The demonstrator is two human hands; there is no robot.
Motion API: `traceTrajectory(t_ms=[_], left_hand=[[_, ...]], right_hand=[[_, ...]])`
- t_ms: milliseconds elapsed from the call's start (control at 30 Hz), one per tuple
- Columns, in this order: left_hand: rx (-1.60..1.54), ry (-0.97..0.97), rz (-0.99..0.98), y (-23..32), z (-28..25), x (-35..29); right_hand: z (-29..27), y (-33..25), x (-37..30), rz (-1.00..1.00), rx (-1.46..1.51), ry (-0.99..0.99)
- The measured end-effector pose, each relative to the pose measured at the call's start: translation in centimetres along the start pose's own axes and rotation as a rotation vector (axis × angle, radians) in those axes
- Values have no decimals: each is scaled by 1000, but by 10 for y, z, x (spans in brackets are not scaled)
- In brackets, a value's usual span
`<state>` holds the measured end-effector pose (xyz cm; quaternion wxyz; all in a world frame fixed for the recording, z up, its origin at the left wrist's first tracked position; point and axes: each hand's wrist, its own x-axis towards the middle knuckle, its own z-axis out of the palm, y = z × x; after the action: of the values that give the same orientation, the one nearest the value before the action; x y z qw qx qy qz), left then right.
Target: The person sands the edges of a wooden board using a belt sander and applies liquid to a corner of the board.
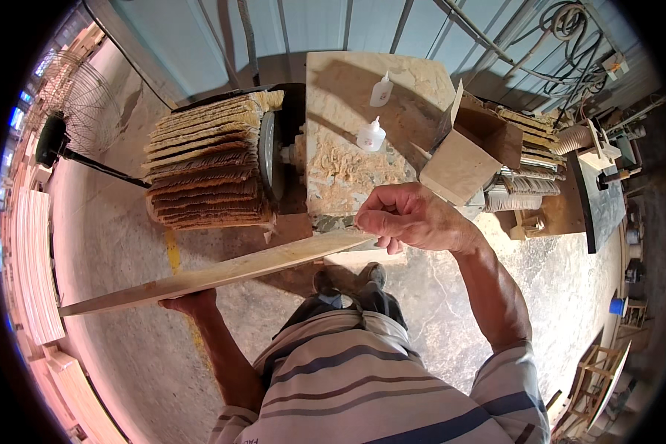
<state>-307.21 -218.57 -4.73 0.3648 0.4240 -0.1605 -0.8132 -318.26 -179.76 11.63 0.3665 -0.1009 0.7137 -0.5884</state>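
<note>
A worktable (329, 81) stands against a pale blue ribbed wall (310, 26), its top stained and crusted with tan residue. Two white squeeze bottles (370, 138) stand on it, one behind the other, with an open cardboard box (460, 169) at its right edge. Off the table's left side sits a big drum of ragged brown flaps (207, 163) with a round grey disc (271, 155) at its near end; more layered flaps (527, 185) show beyond the box. Cables (566, 26) hang coiled in the upper right corner. The concrete floor (451, 311) is scuffed, crossed by a yellow stripe (173, 251) on the left, where a wire-caged fan (50, 139) and long stacks of timber (37, 266) stand.

In front of the table the person in the striped shirt (362, 392) has a long, slim wooden board (229, 272) slanting across the body, its left end lower and pointing out over the floor. The left hand (193, 300) is clasped on its lower edge, partway along. The right hand (410, 216), well apart from the left, is at the board's other end, near the table's front edge, fingers curled and thumb against the forefinger; from here I can't tell whether they pinch the wood or sit just above it.
</note>
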Motion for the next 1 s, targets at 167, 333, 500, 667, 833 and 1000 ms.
traceTrajectory(t_ms=[167, 333, 500, 667, 833, 1000], left_hand=[[34, 1, 23, -3, 1, 0], [12, 40, 41, 1, 4, -10], [-14, -29, 16, 3, -13, 5], [6, 1, 64, 5, -6, -6], [254, 1, 364, 6, -42, 19], [2, 98, 84, 18, -15, -11]], right_hand=[[2, 0, -2, -18, -13, 18], [-14, 17, -3, 19, 46, 183], [-50, 90, 43, -304, 21, 752], [-60, 128, 99, -460, -394, 897], [-59, 120, 131, -333, -457, 920], [-68, 121, 140, -172, -483, 859]])
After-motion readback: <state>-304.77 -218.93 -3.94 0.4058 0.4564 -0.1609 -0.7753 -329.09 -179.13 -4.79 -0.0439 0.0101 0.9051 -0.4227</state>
